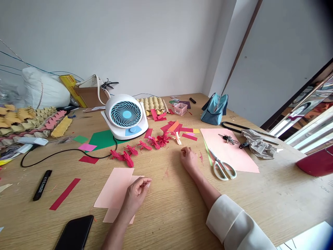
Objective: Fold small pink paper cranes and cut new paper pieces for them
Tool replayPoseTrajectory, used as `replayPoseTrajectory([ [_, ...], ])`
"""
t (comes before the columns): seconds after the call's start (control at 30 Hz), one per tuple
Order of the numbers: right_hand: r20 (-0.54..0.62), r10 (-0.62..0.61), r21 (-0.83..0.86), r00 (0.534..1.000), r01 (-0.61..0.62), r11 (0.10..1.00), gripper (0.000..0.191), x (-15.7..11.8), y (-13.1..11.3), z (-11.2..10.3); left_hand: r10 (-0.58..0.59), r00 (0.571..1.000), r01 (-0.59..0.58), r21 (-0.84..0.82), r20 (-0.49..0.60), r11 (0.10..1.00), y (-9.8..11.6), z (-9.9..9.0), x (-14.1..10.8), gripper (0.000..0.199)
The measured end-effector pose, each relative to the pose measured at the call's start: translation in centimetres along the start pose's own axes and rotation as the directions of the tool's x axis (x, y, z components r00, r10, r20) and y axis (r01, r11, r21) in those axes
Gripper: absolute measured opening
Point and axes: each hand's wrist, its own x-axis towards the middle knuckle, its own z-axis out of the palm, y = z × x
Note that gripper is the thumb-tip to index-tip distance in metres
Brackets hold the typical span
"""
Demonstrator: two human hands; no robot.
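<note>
Black phone (74, 233) is lying screen up at the bottom edge of the view, left of the left forearm. At the far left, stacked egg-carton pieces (15, 119) are sitting in front of a white sack (44, 88). A black marker (42, 185) is resting between them and the phone, with a long red strip (65, 194) lying to its right. Farther back, a white fan (126, 116) is standing partly on a green sheet (100, 140).

Pale pink sheets (114, 189) are overlapping on the tabletop, and the left hand (136, 191) is hovering or resting at their right edge; its height is hard to judge. Its fingers are curling in with the thumb close to them, though whether they are pinching anything cannot be told. Beyond, red paper flowers (127, 159) are lying in an uneven row in front of the fan, with a cream paper piece (178, 139) at the row's right end.

Near that piece, the right hand (189, 158) is resting on the wood, its fingers loosely bent; its inner side is not showing clearly, so its grip cannot be told. Farther right, scissors (221, 168) are lying partly over a large pink sheet (239, 154), which is also bearing keys (228, 139). Behind them, a blue bag (214, 111) is standing upright.
</note>
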Motion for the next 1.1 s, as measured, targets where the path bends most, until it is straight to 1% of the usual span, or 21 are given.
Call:
replayPoseTrajectory([
  [0.17,0.024,-0.075,0.039,0.997,0.074,0.996,0.015,-1.5,0.2,-0.4,0.035,0.999,-0.037,0.139,0.018,0.99,0.2,0.3,-0.1,0.019],
  [0.43,0.054,-0.174,0.101,0.983,0.168,0.981,0.015,-4.9,0.4,-2.1,0.14,0.989,-0.147,0.319,0.046,0.936,0.6,0.7,0.0,0.02],
  [0.53,0.063,-0.19,0.11,0.98,0.183,0.977,0.014,-6.1,0.6,-2.4,0.202,0.977,-0.213,0.397,0.069,0.893,0.5,0.9,-0.1,0.022],
  [0.63,0.073,-0.202,0.115,0.977,0.193,0.974,0.013,-7.0,0.8,-2.8,0.256,0.962,-0.269,0.494,0.095,0.827,0.7,1.2,-0.4,0.024],
  [0.7,0.078,-0.212,0.118,0.974,0.202,0.972,0.014,-7.6,1.0,-3.1,0.271,0.955,-0.289,0.558,0.117,0.778,1.0,1.3,-0.5,0.024],
  [0.83,0.088,-0.225,0.126,0.97,0.213,0.969,0.018,-8.8,1.4,-3.8,0.269,0.952,-0.297,0.654,0.146,0.696,1.8,1.4,-1.0,0.024],
  [0.93,0.1,-0.225,0.132,0.969,0.212,0.968,0.018,-9.6,1.8,-4.2,0.219,0.959,-0.281,0.706,0.181,0.65,2.6,1.6,-1.9,0.023],
  [1.03,0.113,-0.228,0.141,0.967,0.212,0.967,0.018,-10.2,2.0,-4.5,0.159,0.966,-0.258,0.759,0.203,0.598,2.9,2.4,-3.4,0.027],
  [1.1,0.119,-0.23,0.145,0.966,0.213,0.966,0.018,-10.3,2.0,-4.7,0.168,0.969,-0.245,0.78,0.181,0.576,2.6,3.2,-4.5,0.035],
])
